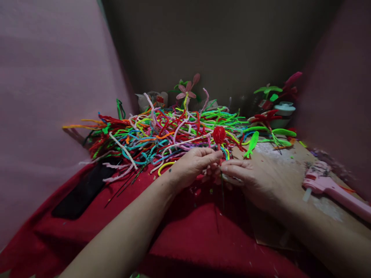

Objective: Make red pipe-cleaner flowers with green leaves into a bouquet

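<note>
A red pipe-cleaner flower [219, 135], rolled into a round head, stands upright above my fingers. My left hand [199, 161] pinches its stem just under the head, thumb and fingers closed. From the other side, the fingertips of my right hand [251, 175] close on the same stem a little lower. A thin dark stem end [222, 193] hangs below my hands over the red cloth [191, 235]. Just behind lies a big tangled heap of coloured pipe cleaners [174, 131]. My fingers hide part of the stem.
A black phone [79, 193] lies at the left. At the right, a pink glue gun [327, 181] rests on a cardboard sheet [266, 227]. Green pipe-cleaner leaves [252, 144], a lidded container [284, 114] and a pink flower [187, 90] stand farther back, near the walls.
</note>
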Demonstrator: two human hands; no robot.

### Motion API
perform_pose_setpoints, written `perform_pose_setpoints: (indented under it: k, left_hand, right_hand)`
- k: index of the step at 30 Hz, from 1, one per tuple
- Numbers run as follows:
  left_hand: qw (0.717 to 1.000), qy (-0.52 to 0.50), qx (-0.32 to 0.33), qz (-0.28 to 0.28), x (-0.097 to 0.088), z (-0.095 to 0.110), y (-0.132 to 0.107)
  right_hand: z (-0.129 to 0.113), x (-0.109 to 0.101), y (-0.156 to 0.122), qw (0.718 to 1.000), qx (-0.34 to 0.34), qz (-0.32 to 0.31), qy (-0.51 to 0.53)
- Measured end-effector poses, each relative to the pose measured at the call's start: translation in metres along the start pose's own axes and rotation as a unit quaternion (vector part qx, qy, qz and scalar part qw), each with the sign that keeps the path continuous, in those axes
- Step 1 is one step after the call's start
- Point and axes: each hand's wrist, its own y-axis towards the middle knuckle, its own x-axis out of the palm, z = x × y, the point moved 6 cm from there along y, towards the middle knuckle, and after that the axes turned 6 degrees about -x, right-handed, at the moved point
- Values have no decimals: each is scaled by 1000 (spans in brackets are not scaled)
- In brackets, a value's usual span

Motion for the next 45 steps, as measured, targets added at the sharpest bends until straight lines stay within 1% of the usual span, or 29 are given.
perform_pose_setpoints:
  k: [2, 5, 8, 11, 15, 22, 26, 30, 36, 41, 45]
  left_hand:
    - [1000, 13, 1, 22, 0, 1, -1]
    - [998, 26, 5, 55, -1, 2, -2]
    - [998, 11, 1, 69, -2, 2, -2]
    - [998, -17, -9, 59, -1, 0, -1]
    - [998, -44, -29, 32, 0, -3, 0]
    - [997, -71, -30, -2, 0, -6, 1]
    - [997, -62, -34, -14, 0, -6, 0]
    - [998, -48, -31, -18, 1, -5, -1]
    - [996, -66, -36, -44, 2, -7, -1]
    - [995, -68, -32, -72, 4, -5, -2]
    - [994, -89, -7, -59, 6, -1, -2]
  right_hand:
    - [-7, 0, -1, 1000, 3, 7, -22]
    - [-11, 2, -4, 999, 29, 0, -44]
    - [-8, 1, -4, 999, 16, 1, -30]
    - [4, 1, -1, 1000, 5, -16, 7]
    - [19, 4, 0, 997, 24, -54, 48]
    - [26, 6, 1, 993, 43, -57, 93]
    - [35, 8, 3, 988, 47, -70, 131]
    - [43, 7, 2, 986, 55, -76, 140]
    - [45, 7, 1, 986, 57, -85, 132]
    - [37, 7, 0, 990, 29, -85, 105]
    - [25, 3, 0, 995, 13, -59, 74]
